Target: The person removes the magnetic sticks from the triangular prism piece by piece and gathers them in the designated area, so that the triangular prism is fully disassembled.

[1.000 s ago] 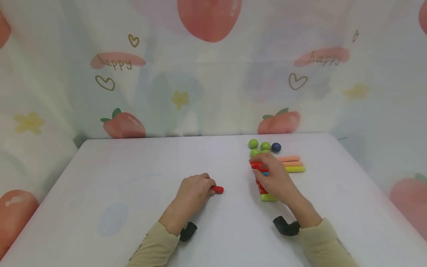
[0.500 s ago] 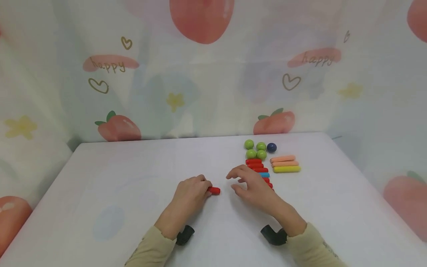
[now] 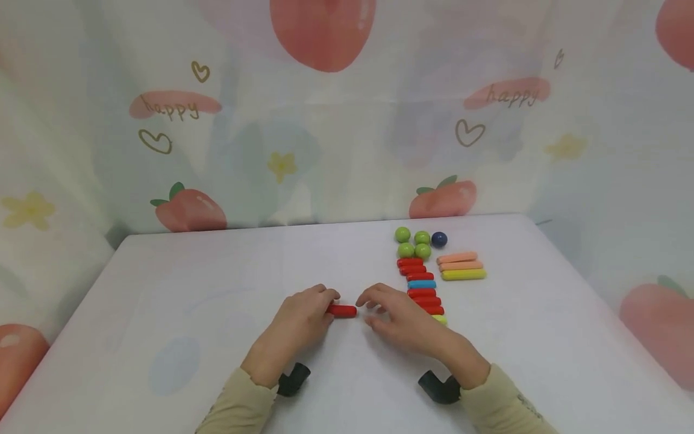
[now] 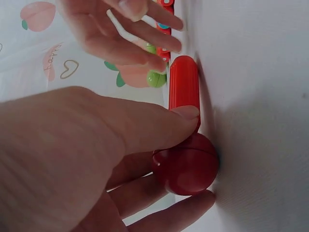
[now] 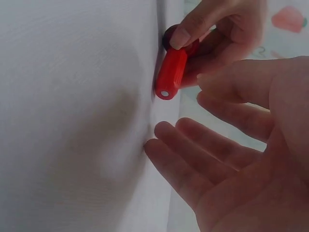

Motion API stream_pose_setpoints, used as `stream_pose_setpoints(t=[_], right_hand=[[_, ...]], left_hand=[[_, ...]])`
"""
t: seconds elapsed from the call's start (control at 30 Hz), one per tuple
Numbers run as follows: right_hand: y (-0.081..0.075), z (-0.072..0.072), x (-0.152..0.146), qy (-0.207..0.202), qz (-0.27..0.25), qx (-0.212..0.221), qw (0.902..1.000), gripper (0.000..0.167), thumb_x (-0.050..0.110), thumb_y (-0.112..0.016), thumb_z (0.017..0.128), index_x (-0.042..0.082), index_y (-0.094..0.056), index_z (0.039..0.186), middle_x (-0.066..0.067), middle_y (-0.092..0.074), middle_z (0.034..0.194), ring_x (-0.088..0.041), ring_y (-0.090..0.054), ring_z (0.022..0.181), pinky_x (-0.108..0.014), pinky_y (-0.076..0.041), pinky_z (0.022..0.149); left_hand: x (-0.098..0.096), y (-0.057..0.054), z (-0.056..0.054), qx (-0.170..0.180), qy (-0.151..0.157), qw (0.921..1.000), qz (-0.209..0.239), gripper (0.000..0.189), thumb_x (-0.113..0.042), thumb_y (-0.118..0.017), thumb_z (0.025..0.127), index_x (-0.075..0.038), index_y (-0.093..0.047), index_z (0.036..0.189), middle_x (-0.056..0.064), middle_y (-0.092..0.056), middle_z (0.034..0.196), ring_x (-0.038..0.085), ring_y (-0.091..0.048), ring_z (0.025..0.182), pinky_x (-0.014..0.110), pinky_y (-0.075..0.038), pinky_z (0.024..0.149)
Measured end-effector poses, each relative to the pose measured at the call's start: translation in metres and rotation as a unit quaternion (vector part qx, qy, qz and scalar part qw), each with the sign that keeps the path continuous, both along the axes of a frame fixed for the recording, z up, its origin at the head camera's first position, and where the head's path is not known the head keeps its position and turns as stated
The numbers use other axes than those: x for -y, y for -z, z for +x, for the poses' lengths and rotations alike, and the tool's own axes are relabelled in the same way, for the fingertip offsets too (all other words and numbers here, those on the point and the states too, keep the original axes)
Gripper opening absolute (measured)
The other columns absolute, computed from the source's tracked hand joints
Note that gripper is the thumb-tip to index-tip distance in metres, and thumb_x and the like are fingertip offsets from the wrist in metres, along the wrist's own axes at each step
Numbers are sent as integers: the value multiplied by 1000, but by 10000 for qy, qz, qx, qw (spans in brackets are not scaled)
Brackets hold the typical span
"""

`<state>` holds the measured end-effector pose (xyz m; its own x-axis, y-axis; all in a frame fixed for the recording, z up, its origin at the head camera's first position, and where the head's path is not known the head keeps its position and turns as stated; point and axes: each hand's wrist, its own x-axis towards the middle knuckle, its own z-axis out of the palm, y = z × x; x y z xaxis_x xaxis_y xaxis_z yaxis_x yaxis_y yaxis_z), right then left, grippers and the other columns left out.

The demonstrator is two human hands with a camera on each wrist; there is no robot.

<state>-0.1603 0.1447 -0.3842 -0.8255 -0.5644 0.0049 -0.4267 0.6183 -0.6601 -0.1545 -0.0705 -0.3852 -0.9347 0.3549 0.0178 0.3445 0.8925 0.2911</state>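
My left hand pinches a red magnetic rod near one end, low over the white table. In the left wrist view, a glossy dark red ball touches the rod's held end, with the fingers around it. The rod's free end points right and, in the right wrist view, shows a small silver disc. Just beyond that end is my right hand, fingers spread and slightly bent, thumb apart, holding nothing. It partly covers a column of red rods with a blue rod among them.
Several green balls and a dark blue ball sit at the back right of the table. Beside the column lie two peach rods and a yellow rod. A patterned cloth hangs behind.
My right hand has come left and nearer from the rod column to beside the held rod's free end. My left hand keeps its pinch, with more of the rod now showing.
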Motion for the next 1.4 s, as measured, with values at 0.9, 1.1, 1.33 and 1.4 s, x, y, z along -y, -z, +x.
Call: stream_pose_setpoints(t=[0.9, 1.1, 1.33, 1.4], right_hand=[[0, 4, 4, -130, 243, -74, 9996, 39, 9, -70, 90, 11, -59, 127, -3, -64, 123, -19, -59, 115, -40, -54, 98], [0, 4, 5, 5, 7, -369, 9993, 34, 2, -66, 91, 12, -61, 124, -1, -65, 121, -18, -61, 113, -37, -56, 94], [0, 4, 6, 160, -139, -777, 9967, 30, 1, -68, 89, 12, -66, 117, 1, -67, 110, -13, -62, 100, -32, -58, 86], [-1, 4, 5, 191, -134, -885, 9958, 29, 3, -71, 88, 13, -67, 115, 2, -68, 107, -12, -62, 97, -29, -58, 84]], left_hand=[[0, -3, 0, -75, 293, 9971, 700, 17, -7, -73, 88, -9, -74, 105, 3, -69, 95, 15, -63, 84, 32, -57, 78], [-4, -7, -1, 33, 512, 9934, 1024, 20, -7, -73, 88, -9, -74, 108, 2, -71, 96, 13, -63, 86, 30, -57, 81], [-6, -7, 0, 11, 645, 9856, 1563, 24, -8, -75, 88, -2, -72, 110, 7, -72, 97, 14, -63, 82, 26, -58, 77], [-6, -8, 0, -83, 700, 9826, 1719, 26, -10, -75, 87, -1, -71, 111, 7, -72, 97, 14, -63, 81, 24, -57, 74]])
